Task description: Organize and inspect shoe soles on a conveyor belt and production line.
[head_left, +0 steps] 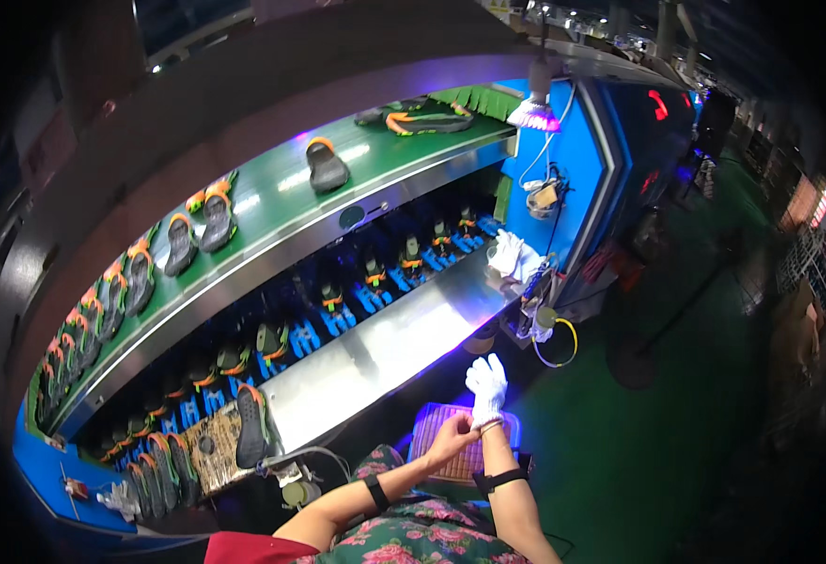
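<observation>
White glove [489,399] covers the right hand [486,383], fingers extended; the left hand [451,439] pinches its cuff [488,421].

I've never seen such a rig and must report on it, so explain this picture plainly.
It comes from a fisheye camera on a person's head, looking down, so edges bend. There is no robot, just two human hands. The right hand wears a white glove; the bare left hand has its fingers at the cuff, though their grip is unclear. Ahead, dark shoe soles with orange trim lie on a green conveyor belt. Below are blue holders and a steel shelf.
</observation>
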The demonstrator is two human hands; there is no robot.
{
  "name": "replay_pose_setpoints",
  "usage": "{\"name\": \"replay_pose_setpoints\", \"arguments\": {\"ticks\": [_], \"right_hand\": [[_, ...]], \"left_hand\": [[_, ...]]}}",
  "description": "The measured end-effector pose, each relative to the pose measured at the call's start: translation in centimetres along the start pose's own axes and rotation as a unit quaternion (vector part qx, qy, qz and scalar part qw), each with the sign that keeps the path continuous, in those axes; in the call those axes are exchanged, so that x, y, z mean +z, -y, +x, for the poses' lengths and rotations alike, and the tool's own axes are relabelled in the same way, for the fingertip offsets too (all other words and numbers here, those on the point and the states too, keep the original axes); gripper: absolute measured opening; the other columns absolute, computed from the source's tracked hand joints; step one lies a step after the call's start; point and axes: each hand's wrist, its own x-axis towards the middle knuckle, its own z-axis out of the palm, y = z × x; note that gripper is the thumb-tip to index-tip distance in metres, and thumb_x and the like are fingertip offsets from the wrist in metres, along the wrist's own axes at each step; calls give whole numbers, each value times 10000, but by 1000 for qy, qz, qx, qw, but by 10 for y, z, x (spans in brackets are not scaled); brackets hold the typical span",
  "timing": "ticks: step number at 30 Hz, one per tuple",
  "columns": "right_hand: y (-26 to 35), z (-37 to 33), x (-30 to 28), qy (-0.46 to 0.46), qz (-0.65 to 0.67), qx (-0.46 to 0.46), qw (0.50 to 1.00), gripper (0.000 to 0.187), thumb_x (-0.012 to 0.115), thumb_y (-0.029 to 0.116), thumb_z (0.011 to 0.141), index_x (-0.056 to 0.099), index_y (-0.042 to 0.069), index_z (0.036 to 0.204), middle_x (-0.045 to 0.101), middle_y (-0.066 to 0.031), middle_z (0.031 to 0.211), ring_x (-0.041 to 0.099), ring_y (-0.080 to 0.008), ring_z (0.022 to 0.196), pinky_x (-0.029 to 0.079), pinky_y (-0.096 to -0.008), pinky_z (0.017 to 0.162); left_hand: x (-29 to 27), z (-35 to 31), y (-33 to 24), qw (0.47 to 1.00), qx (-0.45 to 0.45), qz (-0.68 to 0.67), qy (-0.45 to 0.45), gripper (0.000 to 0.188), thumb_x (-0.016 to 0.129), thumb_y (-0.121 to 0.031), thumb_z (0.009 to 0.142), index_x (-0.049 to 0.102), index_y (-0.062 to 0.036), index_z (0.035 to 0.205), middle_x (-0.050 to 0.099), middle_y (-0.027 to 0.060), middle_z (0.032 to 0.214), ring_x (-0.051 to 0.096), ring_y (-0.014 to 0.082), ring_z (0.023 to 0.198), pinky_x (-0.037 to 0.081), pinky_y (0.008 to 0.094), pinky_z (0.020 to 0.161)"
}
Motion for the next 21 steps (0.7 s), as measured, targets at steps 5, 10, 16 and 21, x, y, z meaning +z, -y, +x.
{"name": "replay_pose_setpoints", "arguments": {"ticks": [5, 10, 16, 21], "right_hand": [[0, 26, -15, 23, 1, 24, 999, 454, 520, 256, 996, 459, 65, 1403, 673, -170, 1081, 652, -228, 706, 537, -312, 563], [12, -4, 22, -37, 0, 61, 997, 439, 539, 207, 972, 489, 27, 1369, 692, -159, 1038, 674, -264, 755, 551, -352, 596], [22, -1, 16, 123, 131, 74, 981, 460, 499, 277, 1006, 411, 86, 1416, 466, -223, 1429, 514, -411, 1252, 492, -539, 996], [50, -25, 73, 94, 174, 163, 967, 627, 477, 469, 1005, 303, 162, 1523, 352, -156, 1549, 367, -415, 1388, 359, -628, 1078]], "left_hand": [[10, 12, -18, 1000, 7, -16, 4, 203, 678, -7, 776, 519, -84, 875, 538, -12, 794, 515, 77, 746, 423, 250, 635], [18, 11, -3, 974, -134, -166, -83, 199, 710, -60, 820, 553, -78, 942, 559, -5, 780, 542, 91, 687, 447, 255, 616], [42, 21, -9, 946, -181, -265, -40, 286, 642, -139, 954, 604, -7, 1205, 667, 72, 1013, 637, 147, 852, 517, 306, 717], [17, 37, 11, 996, -9, 11, 82, 245, 654, -166, 920, 696, 16, 1078, 720, 88, 956, 641, 140, 888, 515, 349, 754]]}}
